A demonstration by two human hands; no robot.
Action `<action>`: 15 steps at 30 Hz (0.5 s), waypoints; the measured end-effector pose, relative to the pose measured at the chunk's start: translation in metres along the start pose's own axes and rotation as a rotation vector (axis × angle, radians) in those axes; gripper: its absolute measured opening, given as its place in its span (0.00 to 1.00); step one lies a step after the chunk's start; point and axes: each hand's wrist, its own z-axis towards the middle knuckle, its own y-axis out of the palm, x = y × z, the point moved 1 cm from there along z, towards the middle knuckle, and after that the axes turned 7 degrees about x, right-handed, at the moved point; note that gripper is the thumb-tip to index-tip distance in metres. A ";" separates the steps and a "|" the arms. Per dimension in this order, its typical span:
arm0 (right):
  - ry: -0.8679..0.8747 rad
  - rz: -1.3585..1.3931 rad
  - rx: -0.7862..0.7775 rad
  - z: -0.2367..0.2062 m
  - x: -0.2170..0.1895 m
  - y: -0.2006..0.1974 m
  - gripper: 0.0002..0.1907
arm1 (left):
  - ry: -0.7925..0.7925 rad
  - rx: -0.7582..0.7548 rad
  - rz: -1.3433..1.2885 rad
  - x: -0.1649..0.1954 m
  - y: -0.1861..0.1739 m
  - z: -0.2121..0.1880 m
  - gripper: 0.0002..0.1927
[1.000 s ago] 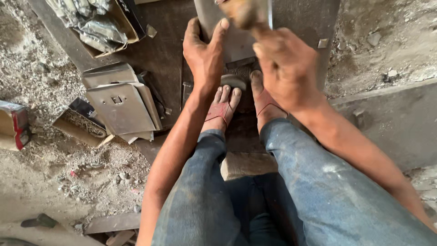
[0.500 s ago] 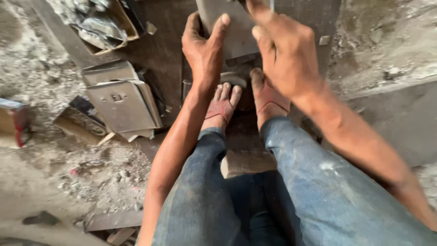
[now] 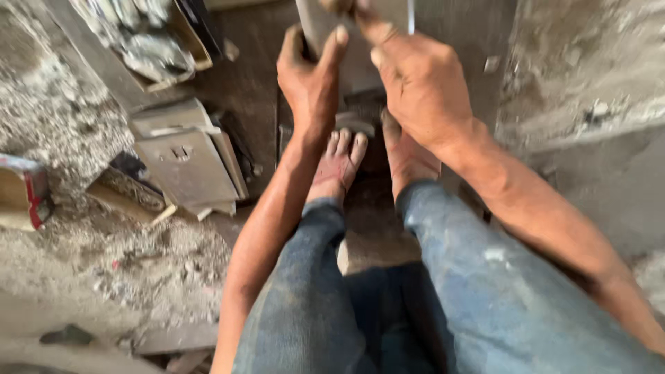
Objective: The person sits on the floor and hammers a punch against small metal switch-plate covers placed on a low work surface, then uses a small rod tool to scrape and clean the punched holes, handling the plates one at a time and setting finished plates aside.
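The person sits low on a dusty floor (image 3: 104,277), with both knees in blue jeans (image 3: 443,305) and both bare feet (image 3: 339,163) pointing to the top edge of the view. The left hand (image 3: 312,79) holds the left edge of a flat grey metal sheet (image 3: 360,41), which stands in front of the feet; the thumb lies on the face of the sheet and the fingers go around behind it, so the grip is closed on the sheet. The right hand (image 3: 415,83) is at the upper part of the same sheet, with the fingers bent towards its top. The top of the sheet is cut by the picture edge, so I cannot tell if this hand really clamps it or only touches it. The toes are just below the lower edge of the sheet, on a dark board (image 3: 367,228).

Left of the person, on the floor, lies a pile of grey metal plates (image 3: 187,163), and near the far left corner stands a box with scrap pieces (image 3: 138,38). At the left edge there is a red and white container (image 3: 24,190).
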 end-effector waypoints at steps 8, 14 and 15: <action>0.061 -0.109 -0.027 0.009 0.000 -0.002 0.24 | 0.026 0.003 0.012 0.002 0.004 0.003 0.19; 0.052 -0.068 -0.015 -0.003 0.009 0.008 0.26 | -0.008 0.001 -0.002 -0.005 -0.001 0.001 0.20; 0.052 -0.040 0.006 -0.005 0.015 0.008 0.24 | -0.002 0.003 0.019 -0.006 -0.001 0.002 0.20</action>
